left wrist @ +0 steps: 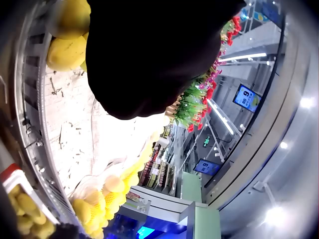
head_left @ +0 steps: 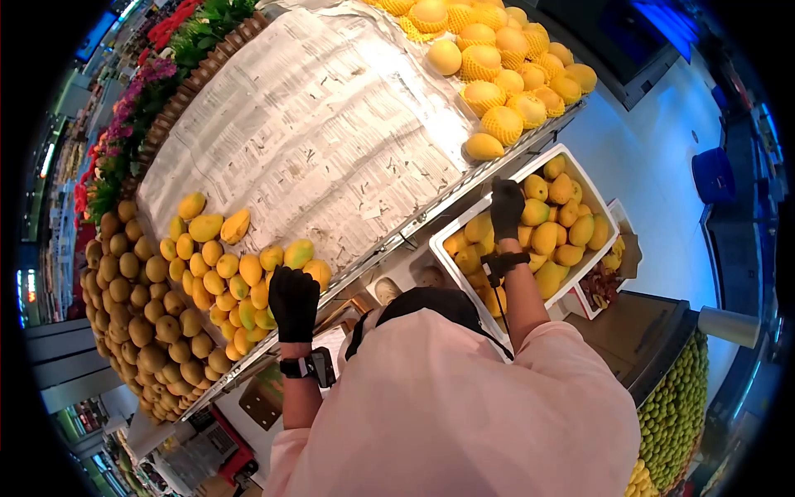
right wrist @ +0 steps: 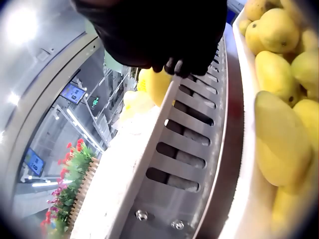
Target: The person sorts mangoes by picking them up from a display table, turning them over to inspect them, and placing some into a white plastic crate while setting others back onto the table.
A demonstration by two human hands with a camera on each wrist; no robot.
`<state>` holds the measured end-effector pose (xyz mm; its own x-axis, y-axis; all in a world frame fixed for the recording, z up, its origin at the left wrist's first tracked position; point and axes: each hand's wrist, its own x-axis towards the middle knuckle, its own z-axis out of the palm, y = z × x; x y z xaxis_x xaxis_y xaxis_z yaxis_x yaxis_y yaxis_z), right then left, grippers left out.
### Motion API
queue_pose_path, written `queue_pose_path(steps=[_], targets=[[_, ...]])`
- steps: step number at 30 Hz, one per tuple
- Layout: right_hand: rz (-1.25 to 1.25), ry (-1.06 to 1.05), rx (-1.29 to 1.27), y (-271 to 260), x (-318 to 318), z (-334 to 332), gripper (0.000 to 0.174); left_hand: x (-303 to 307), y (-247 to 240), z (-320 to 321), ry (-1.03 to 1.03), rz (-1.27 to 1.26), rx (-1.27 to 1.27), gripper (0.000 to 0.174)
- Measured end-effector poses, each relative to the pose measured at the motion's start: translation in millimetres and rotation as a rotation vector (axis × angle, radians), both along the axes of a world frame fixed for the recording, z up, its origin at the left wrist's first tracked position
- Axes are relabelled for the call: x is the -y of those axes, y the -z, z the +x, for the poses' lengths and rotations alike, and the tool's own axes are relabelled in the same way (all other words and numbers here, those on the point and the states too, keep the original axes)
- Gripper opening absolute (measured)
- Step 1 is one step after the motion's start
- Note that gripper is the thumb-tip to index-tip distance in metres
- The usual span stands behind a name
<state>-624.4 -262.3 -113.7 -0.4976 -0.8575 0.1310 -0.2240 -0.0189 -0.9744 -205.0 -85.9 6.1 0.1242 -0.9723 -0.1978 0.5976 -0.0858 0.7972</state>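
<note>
In the head view my black-gloved left hand (head_left: 293,302) is over the front edge of a group of yellow mangoes (head_left: 250,269) on the paper-lined display. Its fingers are bent down, their tips hidden beneath the glove; in the left wrist view the glove is a dark shape near two mangoes (left wrist: 66,53). My right hand (head_left: 507,207), also gloved, is above the inner rim of a white foam box (head_left: 599,267) of loose mangoes (head_left: 544,238). Its curled fingertips overlap the slotted metal rail (right wrist: 174,149) in the right wrist view; I cannot tell whether they hold anything.
Newspaper (head_left: 306,132) lines the display between the loose mangoes and netted yellow fruit (head_left: 502,124) at the far end. Brown round fruit (head_left: 141,331) is heaped at left, with flowers (head_left: 137,108) along the back. A cardboard box (head_left: 631,253) stands beyond the foam box.
</note>
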Motion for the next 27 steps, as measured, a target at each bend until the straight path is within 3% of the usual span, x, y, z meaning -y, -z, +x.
queue_pose_path(steps=[2,3,5,8,11,12,13,14,16,17,20,21,24,27], targets=[[0.197,-0.075,-0.008,-27.7,-24.3,10.9,0.032,-2.6,-3.6,-2.0,-0.017,-0.019,0.548,0.031],[0.291,-0.115,0.159,-23.2,-27.3,12.4,0.035,-4.0,-5.4,-3.1,-0.045,-0.006,0.813,0.031],[0.346,-0.204,0.278,-20.4,-37.1,8.9,0.036,-7.6,-1.6,-0.8,-0.018,-0.068,0.973,0.029],[0.372,-0.244,0.227,-22.6,-40.4,10.3,0.034,-11.4,-5.8,-4.8,0.003,-0.148,1.295,0.025],[0.276,-0.271,0.322,-0.9,-34.9,7.9,0.032,-11.5,-26.9,-14.0,-0.041,-0.269,1.594,0.02],[0.224,-0.314,0.467,10.7,-31.3,4.9,0.03,-8.9,-40.7,-19.9,-0.082,-0.368,1.863,0.019],[0.166,-0.345,0.363,19.6,-28.1,4.1,0.03,-6.2,-52.5,-23.9,-0.171,-0.55,2.261,0.022],[0.2,-0.345,0.324,14.9,-25.4,7.5,0.03,-14.0,-52.1,-27.7,-0.174,-0.362,2.189,0.024],[0.221,-0.363,0.328,7.7,-22.0,15.1,0.029,-31.8,-32.5,-21.9,-0.409,-0.066,0.313,0.023],[0.211,-0.372,0.371,8.6,-21.2,18.5,0.029,-38.2,-23.5,-18.8,-0.438,-0.006,0.006,0.022],[0.233,-0.387,0.348,2.7,-19.9,34.5,0.03,-56.8,-21.6,-14.8,-0.336,-0.049,-0.022,0.029],[0.249,-0.393,0.287,-0.5,-19.9,38.7,0.031,-61.2,-25.8,-13.8,-0.358,-0.065,-0.394,0.029],[0.221,-0.477,0.242,-0.1,-21.8,52.6,0.035,-79.6,-15.6,1.7,-0.351,-0.083,-0.392,0.029],[0.207,-0.571,0.257,-3.8,-23.0,68.2,0.036,-88.0,-10.8,11.9,-0.486,0.0,-0.428,0.023]])
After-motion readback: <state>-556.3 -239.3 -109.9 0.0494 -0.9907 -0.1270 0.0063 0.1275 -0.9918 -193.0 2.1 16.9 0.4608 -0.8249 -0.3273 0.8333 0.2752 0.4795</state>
